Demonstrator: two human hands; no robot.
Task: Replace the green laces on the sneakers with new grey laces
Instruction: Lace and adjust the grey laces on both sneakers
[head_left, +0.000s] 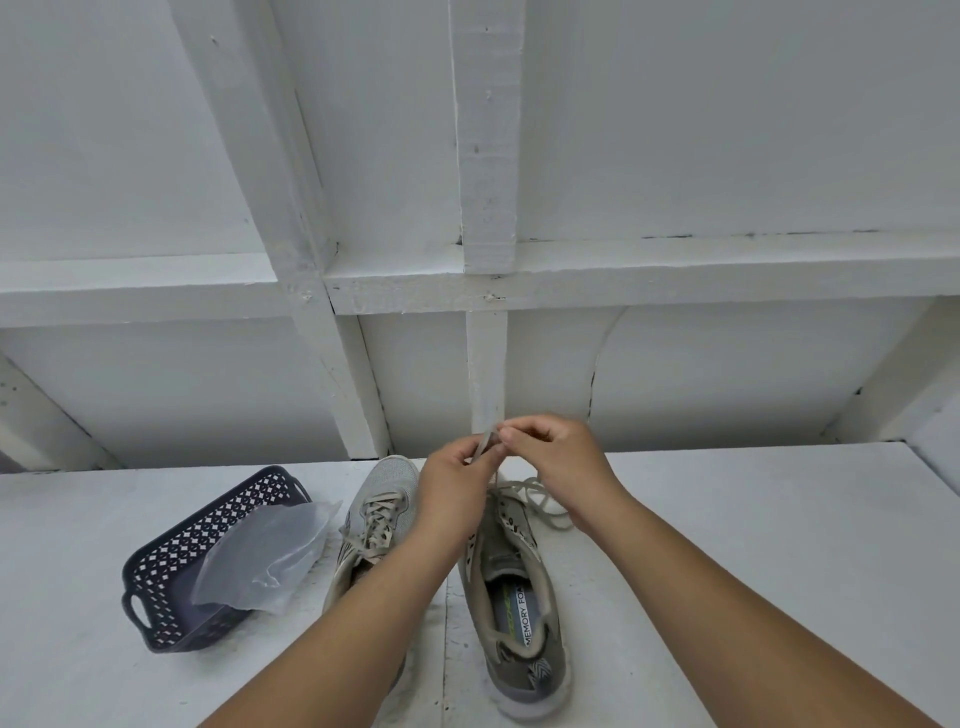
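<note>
Two sneakers stand side by side on a white painted surface (727, 545), toes towards a white framed wall (483, 280). Taking the right sneaker (511, 597) as the landmark: it is unlaced over most of its length, its insole reading "MEMORY FOAM". Above its toe, the left hand (454, 486) and right hand (550, 457) meet, both pinching one end of a grey lace (485, 444) — the rest of that lace lies in loose loops just right of the toe. Just left of the landmark stands the left sneaker (379, 514), fully laced. Further left sits a dark perforated basket (171, 561) — a clear plastic bag (265, 556) drapes over its near rim.
</note>
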